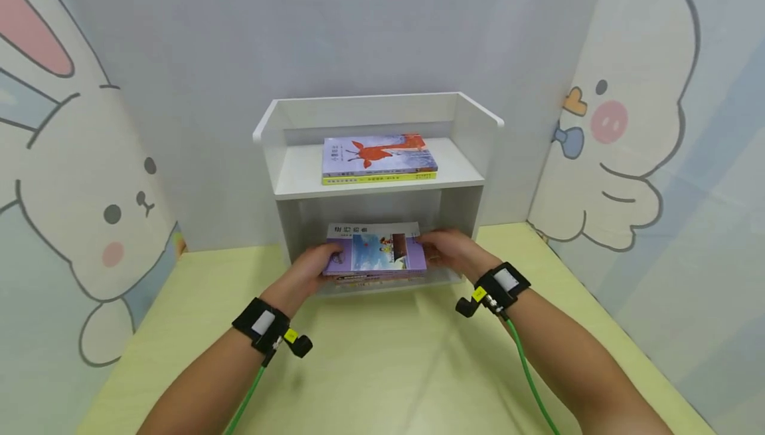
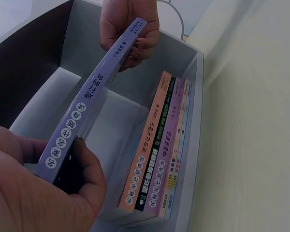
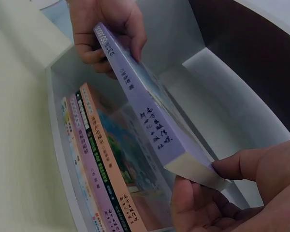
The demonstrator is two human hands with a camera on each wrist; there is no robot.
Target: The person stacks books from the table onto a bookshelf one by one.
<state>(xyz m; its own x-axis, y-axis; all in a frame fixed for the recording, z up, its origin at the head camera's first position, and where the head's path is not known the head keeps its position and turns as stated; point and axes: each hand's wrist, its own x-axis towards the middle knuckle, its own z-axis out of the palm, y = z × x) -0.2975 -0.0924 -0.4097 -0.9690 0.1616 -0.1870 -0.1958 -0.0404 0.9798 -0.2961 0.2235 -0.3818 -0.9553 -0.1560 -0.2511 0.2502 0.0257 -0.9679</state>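
Note:
Both hands hold a purple book (image 1: 379,254) with a picture on its cover, inside the lower compartment of a white shelf (image 1: 382,192). My left hand (image 1: 312,265) pinches its left end, thumb on the cover and fingers beneath. At the other end, my right hand (image 1: 451,250) grips it the same way. Below it lies a stack of several books (image 2: 154,150) with orange, black and purple spines. A gap shows between the purple book and this stack in both wrist views.
On the upper board lie a book with a red animal on its cover (image 1: 379,155) and a yellow-spined book (image 1: 379,178). The shelf's side panels (image 1: 472,136) flank both levels. It stands on a pale yellow table (image 1: 382,355) against a curtain-like backdrop (image 1: 382,23) with cartoon animals.

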